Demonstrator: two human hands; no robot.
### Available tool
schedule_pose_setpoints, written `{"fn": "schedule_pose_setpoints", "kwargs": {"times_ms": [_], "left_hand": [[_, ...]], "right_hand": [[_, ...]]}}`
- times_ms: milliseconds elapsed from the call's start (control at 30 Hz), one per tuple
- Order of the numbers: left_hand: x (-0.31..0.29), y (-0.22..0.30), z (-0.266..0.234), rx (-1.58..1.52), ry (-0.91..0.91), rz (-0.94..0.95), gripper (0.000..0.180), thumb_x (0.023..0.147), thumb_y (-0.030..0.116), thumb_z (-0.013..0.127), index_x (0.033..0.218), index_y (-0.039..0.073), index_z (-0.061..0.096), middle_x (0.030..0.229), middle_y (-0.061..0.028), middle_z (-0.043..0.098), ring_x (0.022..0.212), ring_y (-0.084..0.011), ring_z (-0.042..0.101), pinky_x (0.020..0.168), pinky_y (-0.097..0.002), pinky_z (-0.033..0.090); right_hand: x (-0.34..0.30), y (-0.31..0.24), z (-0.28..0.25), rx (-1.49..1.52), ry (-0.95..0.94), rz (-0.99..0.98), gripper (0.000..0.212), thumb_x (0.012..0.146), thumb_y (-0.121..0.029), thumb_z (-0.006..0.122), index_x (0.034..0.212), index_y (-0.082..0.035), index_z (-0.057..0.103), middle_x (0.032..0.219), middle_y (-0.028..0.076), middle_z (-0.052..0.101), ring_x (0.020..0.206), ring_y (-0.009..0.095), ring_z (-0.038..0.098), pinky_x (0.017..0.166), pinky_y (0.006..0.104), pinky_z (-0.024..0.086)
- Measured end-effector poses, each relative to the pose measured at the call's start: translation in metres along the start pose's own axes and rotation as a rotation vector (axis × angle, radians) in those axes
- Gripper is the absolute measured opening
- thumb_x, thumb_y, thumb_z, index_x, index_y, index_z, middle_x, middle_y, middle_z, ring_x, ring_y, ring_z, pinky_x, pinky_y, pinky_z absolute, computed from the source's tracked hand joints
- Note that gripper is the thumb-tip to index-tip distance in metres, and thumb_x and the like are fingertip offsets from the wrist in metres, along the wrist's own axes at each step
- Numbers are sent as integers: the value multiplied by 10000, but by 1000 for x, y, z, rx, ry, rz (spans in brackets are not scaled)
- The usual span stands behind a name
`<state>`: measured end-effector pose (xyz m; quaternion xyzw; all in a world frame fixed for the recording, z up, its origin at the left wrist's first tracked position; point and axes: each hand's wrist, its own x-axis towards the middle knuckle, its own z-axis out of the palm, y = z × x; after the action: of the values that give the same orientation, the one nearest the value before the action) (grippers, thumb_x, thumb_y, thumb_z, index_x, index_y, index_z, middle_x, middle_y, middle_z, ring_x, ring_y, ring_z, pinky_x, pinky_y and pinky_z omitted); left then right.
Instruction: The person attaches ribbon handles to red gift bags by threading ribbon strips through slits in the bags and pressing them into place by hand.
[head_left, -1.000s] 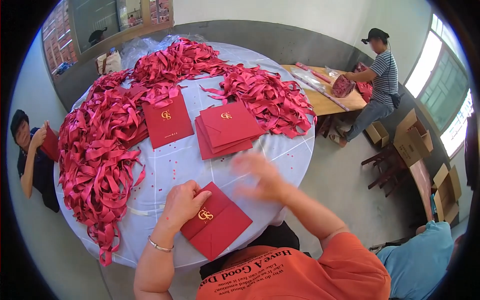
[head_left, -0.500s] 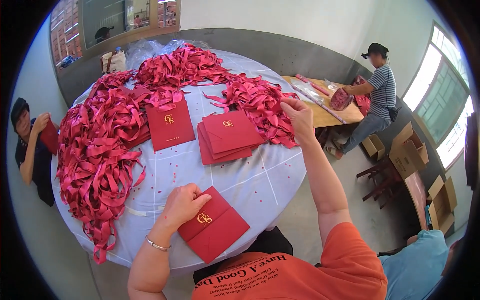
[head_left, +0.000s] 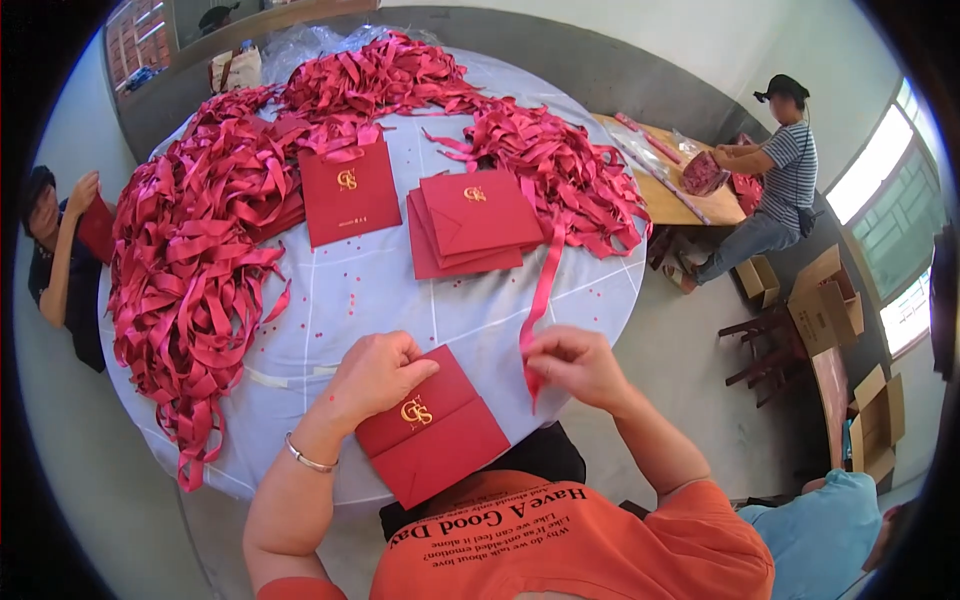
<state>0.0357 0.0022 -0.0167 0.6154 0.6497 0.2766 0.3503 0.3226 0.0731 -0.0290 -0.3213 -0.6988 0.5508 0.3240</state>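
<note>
At the near edge of a round, cloth-covered counter, the left hand holds a flat red paper bag, fingers closed at its upper left edge. The fingers of the right hand pinch a pink ribbon stretching back to a tangled heap beside a stack of matching bags.
</note>
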Motion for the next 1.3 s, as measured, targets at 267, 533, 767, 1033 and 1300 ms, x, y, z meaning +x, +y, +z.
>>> {"fn": "schedule_pose_setpoints", "kwargs": {"times_ms": [267,533,767,1033,1300], "left_hand": [[2,-7,2,-193,-119,-88,227,825,191,734,785,-17,651,582,-48,575,556,-93,502,512,-299,421],[0,1,4,-216,-238,-93,122,880,94,690,882,-25,661,702,37,610,614,-22,499,519,-206,396],[-1,1,-2,-310,-353,-162,138,919,115,629,929,-16,671,790,29,647,704,-28,534,613,-216,446],[-1,2,-5,-461,-542,-152,170,933,96,595,1040,-12,670,900,21,665,808,-25,558,721,-210,468],[0,1,-6,-601,-731,-175,232,879,24,625,1103,-37,631,966,9,661,848,-23,574,746,-191,465]], "right_hand": [[6,-8,8,-818,261,-204,342,773,-90,750,1104,-56,670,1048,139,637,942,319,624,810,397,511],[16,-7,27,-783,-96,-575,315,712,-60,775,1019,-88,712,1211,104,617,1174,315,537,932,424,478],[15,-3,34,-728,23,-606,181,709,-41,785,857,-62,682,948,67,676,887,268,632,793,378,498],[-17,-8,66,-533,-41,-630,252,686,-35,817,907,-46,697,783,80,643,719,245,629,613,346,504],[-22,0,68,-311,14,-521,203,703,-1,793,875,-37,692,791,72,645,733,227,629,620,329,499]]}}
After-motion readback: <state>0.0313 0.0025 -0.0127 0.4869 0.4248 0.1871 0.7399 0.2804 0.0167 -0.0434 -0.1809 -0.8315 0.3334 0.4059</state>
